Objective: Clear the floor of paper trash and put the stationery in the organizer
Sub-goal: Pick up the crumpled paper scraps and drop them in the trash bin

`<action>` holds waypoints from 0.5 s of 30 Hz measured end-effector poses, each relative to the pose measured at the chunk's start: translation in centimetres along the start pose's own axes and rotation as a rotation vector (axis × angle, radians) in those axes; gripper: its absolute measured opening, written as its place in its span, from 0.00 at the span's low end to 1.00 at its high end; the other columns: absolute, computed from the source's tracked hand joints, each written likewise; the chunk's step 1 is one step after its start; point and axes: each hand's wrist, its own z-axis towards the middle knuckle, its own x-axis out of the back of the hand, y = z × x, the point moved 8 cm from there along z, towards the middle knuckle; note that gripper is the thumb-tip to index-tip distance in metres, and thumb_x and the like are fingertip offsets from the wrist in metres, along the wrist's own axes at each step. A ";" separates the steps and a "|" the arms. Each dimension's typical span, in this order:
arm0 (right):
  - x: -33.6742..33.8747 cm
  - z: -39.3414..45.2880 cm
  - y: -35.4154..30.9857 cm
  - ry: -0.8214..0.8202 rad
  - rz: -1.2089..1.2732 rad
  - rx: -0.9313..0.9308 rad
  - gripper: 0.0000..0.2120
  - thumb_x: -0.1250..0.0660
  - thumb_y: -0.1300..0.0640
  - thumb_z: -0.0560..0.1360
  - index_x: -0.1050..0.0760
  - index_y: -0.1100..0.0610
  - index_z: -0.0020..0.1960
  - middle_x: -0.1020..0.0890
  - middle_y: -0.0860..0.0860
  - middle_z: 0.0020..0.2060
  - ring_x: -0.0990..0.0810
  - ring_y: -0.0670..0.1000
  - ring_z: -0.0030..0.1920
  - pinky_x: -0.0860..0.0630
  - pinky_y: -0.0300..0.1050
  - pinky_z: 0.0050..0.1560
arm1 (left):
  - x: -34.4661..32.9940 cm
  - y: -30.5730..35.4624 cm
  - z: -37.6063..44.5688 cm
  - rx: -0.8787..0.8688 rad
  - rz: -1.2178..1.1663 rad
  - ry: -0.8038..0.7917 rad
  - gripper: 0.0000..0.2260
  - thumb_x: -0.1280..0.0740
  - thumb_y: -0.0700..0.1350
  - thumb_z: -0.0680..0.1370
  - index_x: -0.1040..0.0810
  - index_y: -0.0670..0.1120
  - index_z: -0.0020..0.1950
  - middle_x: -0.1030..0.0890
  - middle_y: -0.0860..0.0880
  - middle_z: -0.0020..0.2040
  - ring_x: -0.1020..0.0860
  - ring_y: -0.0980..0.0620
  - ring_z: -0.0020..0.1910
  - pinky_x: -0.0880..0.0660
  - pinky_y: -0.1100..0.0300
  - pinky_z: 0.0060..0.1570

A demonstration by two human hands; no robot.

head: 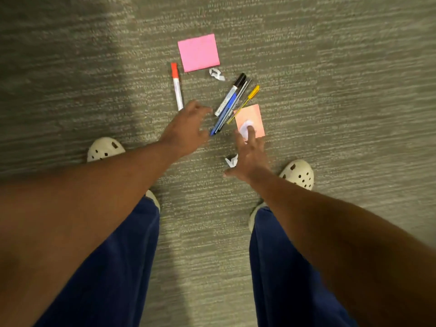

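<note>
On the grey carpet lie a pink sticky-note pad (198, 53), a red-capped marker (177, 86), a black-capped marker (231, 94), blue pens (224, 116), a yellow pen (247, 99) and an orange sticky-note pad (251, 116). Three crumpled white paper bits show: one (217, 74) below the pink pad, one (245, 127) on the orange pad, one (231, 160) beside my right hand. My left hand (186, 131) hovers open just left of the pens. My right hand (250, 156) reaches over the orange pad, fingers spread, fingertips at the paper bit there.
My feet in cream clogs (105, 148) (298, 173) stand on either side of the items, with blue trouser legs below. The carpet (330, 90) stretches all around. No organizer or bin is in view.
</note>
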 end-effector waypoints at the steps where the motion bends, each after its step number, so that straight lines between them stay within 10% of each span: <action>1: -0.5 0.2 -0.2 0.031 0.016 -0.010 0.61 0.16 0.40 0.60 0.50 0.43 0.81 0.52 0.53 0.82 0.43 0.65 0.77 0.22 0.62 0.63 | 0.3 0.3 0.9 -0.021 0.054 0.027 0.27 0.29 0.36 0.78 0.27 0.43 0.77 0.29 0.40 0.73 0.24 0.40 0.68 0.25 0.47 0.69; 8: -0.7 1.1 -0.8 0.214 0.136 0.058 0.29 0.25 0.59 0.76 0.34 0.54 0.72 0.37 0.57 0.71 0.32 0.58 0.65 0.23 0.52 0.67 | 2.1 2.0 7.5 -0.125 0.371 0.044 0.36 0.36 0.27 0.78 0.38 0.48 0.83 0.43 0.41 0.84 0.33 0.36 0.77 0.26 0.41 0.73; 15: 0.5 2.1 0.2 0.132 0.223 0.190 0.21 0.37 0.70 0.79 0.24 0.55 0.68 0.24 0.52 0.62 0.25 0.53 0.60 0.23 0.47 0.64 | 1.0 2.3 11.5 -0.080 0.554 -0.106 0.24 0.42 0.40 0.83 0.34 0.44 0.81 0.31 0.36 0.75 0.28 0.31 0.72 0.28 0.39 0.71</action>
